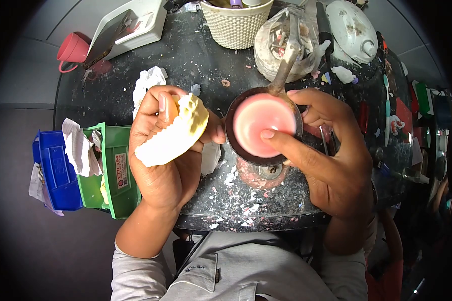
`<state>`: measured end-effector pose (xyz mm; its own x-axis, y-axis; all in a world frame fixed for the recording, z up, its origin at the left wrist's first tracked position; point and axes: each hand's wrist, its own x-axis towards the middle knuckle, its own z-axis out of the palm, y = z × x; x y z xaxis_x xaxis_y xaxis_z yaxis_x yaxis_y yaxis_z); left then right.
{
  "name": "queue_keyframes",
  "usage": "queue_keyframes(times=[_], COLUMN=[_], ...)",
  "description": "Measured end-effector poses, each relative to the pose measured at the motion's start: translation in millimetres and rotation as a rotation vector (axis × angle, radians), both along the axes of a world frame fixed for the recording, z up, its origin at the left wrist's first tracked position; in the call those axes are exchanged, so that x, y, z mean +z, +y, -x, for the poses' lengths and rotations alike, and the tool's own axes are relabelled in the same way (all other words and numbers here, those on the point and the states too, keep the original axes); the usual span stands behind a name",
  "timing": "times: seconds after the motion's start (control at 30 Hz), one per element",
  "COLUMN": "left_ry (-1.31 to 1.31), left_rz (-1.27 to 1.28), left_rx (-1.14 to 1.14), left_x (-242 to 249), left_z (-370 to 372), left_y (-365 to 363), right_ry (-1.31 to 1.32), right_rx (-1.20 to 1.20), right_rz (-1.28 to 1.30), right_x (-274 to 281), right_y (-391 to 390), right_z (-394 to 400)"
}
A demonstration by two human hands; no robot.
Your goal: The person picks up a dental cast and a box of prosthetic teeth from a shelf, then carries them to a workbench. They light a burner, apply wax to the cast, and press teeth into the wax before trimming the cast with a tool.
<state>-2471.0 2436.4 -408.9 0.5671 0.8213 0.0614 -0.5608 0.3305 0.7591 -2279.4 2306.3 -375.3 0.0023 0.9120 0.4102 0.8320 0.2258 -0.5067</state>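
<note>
My left hand is closed around a curved, pale yellow and white piece with a bumpy edge, which looks like a dental plaster cast; glare washes out much of it. Its fingertips come near the left rim of a small dark ladle. Smooth pink material, resembling wax, fills the round bowl. My right hand grips the ladle's right side, the thumb reaching over the rim onto the pink surface and the other fingers curled at the outer edge. The ladle's handle points away from me.
Below the ladle stands a pink-stained round base. Scraps litter the black table. Green and blue bins sit left. At the back are a pink mug, white tray, woven basket and plastic bag.
</note>
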Motion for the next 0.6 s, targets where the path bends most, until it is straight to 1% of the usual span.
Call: queue_keyframes(times=[0.1, 0.17, 0.2, 0.3, 0.33, 0.4, 0.47, 0.6], left_ry=[-0.018, 0.076, 0.075, 0.064, 0.022, -0.019, 0.058, 0.079], left_rz=[0.007, -0.044, -0.044, -0.039, -0.015, 0.008, -0.053, -0.04], left_rx=[0.01, -0.024, -0.024, -0.026, -0.009, 0.008, -0.035, -0.024], left_x=[3.3, 7.5, 7.6, 5.5, 3.3, 3.1, 6.3, 6.2], left_z=[-1.0, -0.6, -0.5, -0.6, -1.1, -1.0, 0.2, 0.0], left_y=[-1.8, -3.4, -3.3, -2.7, -1.9, -1.7, -2.9, -3.0], right_ry=[0.029, 0.032, 0.036, -0.007, -0.008, 0.078, 0.069, 0.042], right_rx=[-0.016, -0.013, -0.01, 0.01, 0.009, 0.019, 0.032, 0.048], right_rz=[0.02, 0.011, 0.004, -0.025, -0.025, -0.043, -0.048, -0.022], right_x=[1.3, 1.6, 1.8, 1.4, 0.2, -4.0, -6.2, -4.5], right_y=[-0.2, -0.1, 0.2, 0.7, 0.9, 1.4, 2.1, 1.7], right_z=[1.0, 1.1, 1.0, -2.4, -3.3, -4.6, -6.8, -7.8])
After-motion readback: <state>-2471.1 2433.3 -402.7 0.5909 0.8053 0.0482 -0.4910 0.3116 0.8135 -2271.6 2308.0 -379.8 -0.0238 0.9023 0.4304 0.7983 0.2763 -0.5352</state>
